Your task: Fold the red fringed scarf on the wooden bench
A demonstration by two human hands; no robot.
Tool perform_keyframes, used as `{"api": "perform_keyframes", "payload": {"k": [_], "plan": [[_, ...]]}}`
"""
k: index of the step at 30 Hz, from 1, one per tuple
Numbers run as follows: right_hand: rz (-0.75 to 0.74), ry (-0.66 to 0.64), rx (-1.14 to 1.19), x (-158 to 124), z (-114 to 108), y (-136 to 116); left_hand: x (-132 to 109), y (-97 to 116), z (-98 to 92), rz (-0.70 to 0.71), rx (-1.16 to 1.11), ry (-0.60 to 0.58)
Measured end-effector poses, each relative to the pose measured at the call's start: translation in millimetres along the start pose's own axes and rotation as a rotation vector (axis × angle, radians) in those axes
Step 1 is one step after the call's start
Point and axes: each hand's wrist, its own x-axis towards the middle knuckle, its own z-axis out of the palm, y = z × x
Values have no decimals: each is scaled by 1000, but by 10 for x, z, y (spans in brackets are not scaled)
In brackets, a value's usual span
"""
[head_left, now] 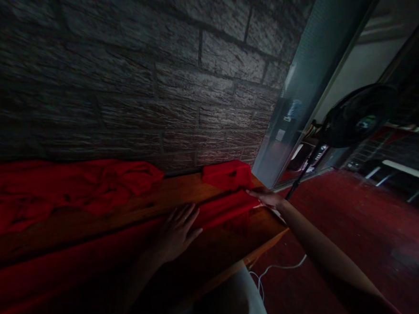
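Observation:
A long strip of red cloth runs along the wooden table, flat and narrow like a folded length. My left hand lies on its middle part, palm down with the fingers spread. At the strip's right end is my right hand, its fingers closed over the edge of the cloth; the fingertips are partly hidden. Just behind that end sits a small folded red cloth. Further left, a crumpled heap of red cloth rests against the wall.
A stone-block wall rises behind the table. Right of it stand a grey-green pillar and a black pedestal fan. A white cable trails over the red floor. A pale bench is further back.

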Motion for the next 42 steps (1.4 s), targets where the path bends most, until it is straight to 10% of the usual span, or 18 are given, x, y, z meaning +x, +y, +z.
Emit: {"api": "perform_keyframes", "payload": {"k": [4,10,20,29,35,42], "plan": [[-19,-141,208,-240,-16,48,-4,-3,6,-13,-21,31],[-62,97,128,-220,208,239,-3,-17,18,1,-40,81],[-163,480,-646,127,344,208,-11,-6,55,10,5,77],[-186,287,-254,-43,157,197,-11,-11,82,6,-25,81],[-181,495,-784,-203,289,184,-16,-15,92,2,-34,91],[-177,358,-750,-208,267,217,-9,7,50,11,-45,68]]}}
